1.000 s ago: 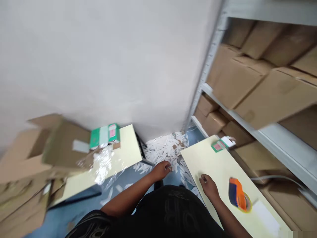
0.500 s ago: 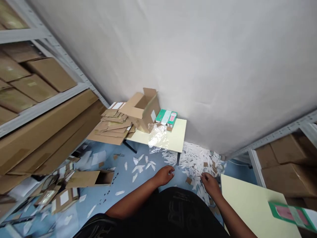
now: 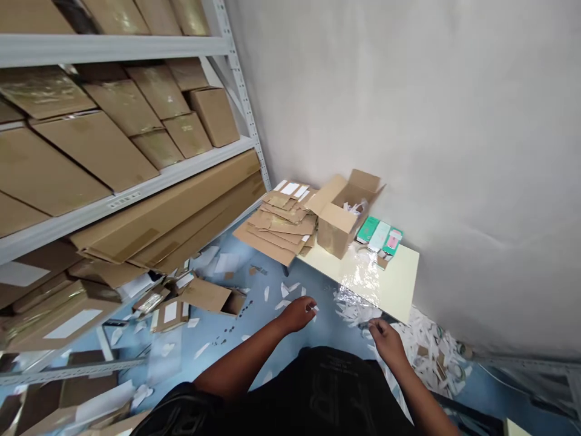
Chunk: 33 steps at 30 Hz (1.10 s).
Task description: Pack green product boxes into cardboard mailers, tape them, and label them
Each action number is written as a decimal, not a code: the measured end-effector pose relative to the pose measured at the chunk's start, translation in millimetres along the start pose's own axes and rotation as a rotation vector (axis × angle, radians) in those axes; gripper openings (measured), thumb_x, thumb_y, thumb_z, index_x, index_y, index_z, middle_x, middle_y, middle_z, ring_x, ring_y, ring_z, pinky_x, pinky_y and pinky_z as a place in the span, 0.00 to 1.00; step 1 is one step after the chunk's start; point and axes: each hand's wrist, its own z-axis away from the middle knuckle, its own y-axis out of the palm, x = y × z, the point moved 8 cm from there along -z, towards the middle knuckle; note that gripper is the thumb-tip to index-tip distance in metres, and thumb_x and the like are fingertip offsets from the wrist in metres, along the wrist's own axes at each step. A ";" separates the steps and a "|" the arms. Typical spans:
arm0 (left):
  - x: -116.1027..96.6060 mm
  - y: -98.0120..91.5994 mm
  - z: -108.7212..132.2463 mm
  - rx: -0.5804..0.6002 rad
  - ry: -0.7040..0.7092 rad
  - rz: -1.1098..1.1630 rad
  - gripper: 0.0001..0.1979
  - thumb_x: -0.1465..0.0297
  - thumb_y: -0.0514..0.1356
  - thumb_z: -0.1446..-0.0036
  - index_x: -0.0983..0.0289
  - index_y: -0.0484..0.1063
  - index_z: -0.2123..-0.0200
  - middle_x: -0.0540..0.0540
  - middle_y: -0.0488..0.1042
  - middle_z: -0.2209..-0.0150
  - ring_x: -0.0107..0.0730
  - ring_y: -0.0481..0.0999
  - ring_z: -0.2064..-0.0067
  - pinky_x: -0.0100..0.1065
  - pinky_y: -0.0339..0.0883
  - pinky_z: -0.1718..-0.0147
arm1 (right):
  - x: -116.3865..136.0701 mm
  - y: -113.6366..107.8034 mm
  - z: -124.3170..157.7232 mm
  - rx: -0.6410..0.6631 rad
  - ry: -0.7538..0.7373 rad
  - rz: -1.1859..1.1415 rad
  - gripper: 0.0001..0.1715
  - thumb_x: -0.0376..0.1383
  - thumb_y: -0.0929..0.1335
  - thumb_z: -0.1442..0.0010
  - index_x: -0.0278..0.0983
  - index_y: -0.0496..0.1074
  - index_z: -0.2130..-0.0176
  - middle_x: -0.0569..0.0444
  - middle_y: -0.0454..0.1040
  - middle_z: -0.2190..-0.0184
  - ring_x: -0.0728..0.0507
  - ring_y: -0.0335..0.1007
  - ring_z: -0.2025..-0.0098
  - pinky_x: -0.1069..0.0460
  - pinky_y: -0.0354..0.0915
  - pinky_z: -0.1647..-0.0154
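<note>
My left hand [image 3: 297, 313] hangs in front of my body above the blue floor, its fingers loosely curled and the thumb apart. A small pale patch shows behind its fingertips; it looks like paper on the floor. My right hand [image 3: 385, 336] is held lower and to the right, loosely curled, with nothing visible in it. Beyond it stands a low cream table [image 3: 402, 275]. On this table are an open cardboard box [image 3: 336, 233] with white material inside, a green-and-white taped package [image 3: 379, 235], clear plastic film [image 3: 363, 278] and a stack of flattened cardboard [image 3: 281, 227].
Shelving [image 3: 181, 169] loaded with cartons fills the left side. White paper strips [image 3: 431, 345] litter the floor at right. An opened carton [image 3: 209, 295] and scraps lie on the floor at left. A grey wall [image 3: 408, 121] rises behind the table.
My view has turned left: the table and box now sit further right, and more shelving shows. The second table has nearly left the frame. My hands keep much the same pose.
</note>
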 end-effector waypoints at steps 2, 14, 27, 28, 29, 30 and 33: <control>16.2 -25.4 -3.6 -0.069 -0.033 0.034 0.14 0.64 0.60 0.41 0.61 0.77 0.54 0.58 0.79 0.53 0.41 0.79 0.54 0.37 0.70 0.52 | 25.8 17.7 -17.8 0.048 -0.033 0.001 0.24 0.54 0.66 0.41 0.39 0.80 0.62 0.48 0.83 0.63 0.35 0.78 0.59 0.46 0.70 0.56; 77.2 -141.3 -26.4 -0.333 -0.207 0.134 0.10 0.68 0.60 0.42 0.61 0.77 0.58 0.55 0.80 0.59 0.38 0.79 0.57 0.36 0.71 0.54 | 147.4 131.6 -147.5 0.376 -0.182 -0.092 0.20 0.52 0.68 0.40 0.40 0.80 0.62 0.51 0.83 0.65 0.37 0.78 0.62 0.47 0.71 0.58; 134.6 -357.4 -161.9 -0.604 -0.233 -0.084 0.12 0.71 0.61 0.41 0.63 0.78 0.54 0.59 0.80 0.52 0.41 0.78 0.49 0.37 0.68 0.47 | 240.8 212.4 -254.8 0.565 -0.268 -0.055 0.18 0.48 0.67 0.37 0.41 0.80 0.60 0.49 0.83 0.60 0.37 0.79 0.55 0.46 0.70 0.50; 144.0 -377.4 -182.0 -0.594 -0.236 -0.089 0.12 0.70 0.61 0.41 0.63 0.78 0.54 0.59 0.80 0.52 0.41 0.78 0.49 0.37 0.68 0.47 | 243.2 216.3 -260.0 0.535 -0.249 -0.062 0.18 0.49 0.67 0.37 0.41 0.80 0.60 0.49 0.83 0.59 0.37 0.79 0.54 0.46 0.70 0.49; 154.6 -395.9 -203.9 -0.567 -0.251 -0.090 0.12 0.70 0.60 0.41 0.63 0.79 0.54 0.59 0.81 0.53 0.41 0.78 0.50 0.36 0.68 0.48 | 245.1 219.9 -264.2 0.497 -0.226 -0.067 0.18 0.49 0.67 0.37 0.41 0.80 0.60 0.49 0.83 0.59 0.37 0.79 0.54 0.45 0.70 0.49; 164.9 -413.3 -226.9 -0.540 -0.263 -0.096 0.12 0.70 0.60 0.40 0.64 0.79 0.54 0.59 0.81 0.54 0.42 0.79 0.51 0.36 0.68 0.50 | 246.4 223.1 -266.9 0.451 -0.198 -0.070 0.18 0.49 0.68 0.38 0.41 0.80 0.60 0.49 0.83 0.59 0.37 0.79 0.54 0.45 0.70 0.49; 191.2 -458.8 -296.3 -0.496 -0.289 -0.154 0.15 0.68 0.59 0.40 0.65 0.77 0.52 0.62 0.81 0.52 0.45 0.78 0.48 0.37 0.67 0.49 | 247.3 231.1 -264.0 0.273 -0.073 -0.083 0.18 0.50 0.68 0.37 0.41 0.80 0.60 0.50 0.83 0.62 0.37 0.79 0.57 0.45 0.70 0.51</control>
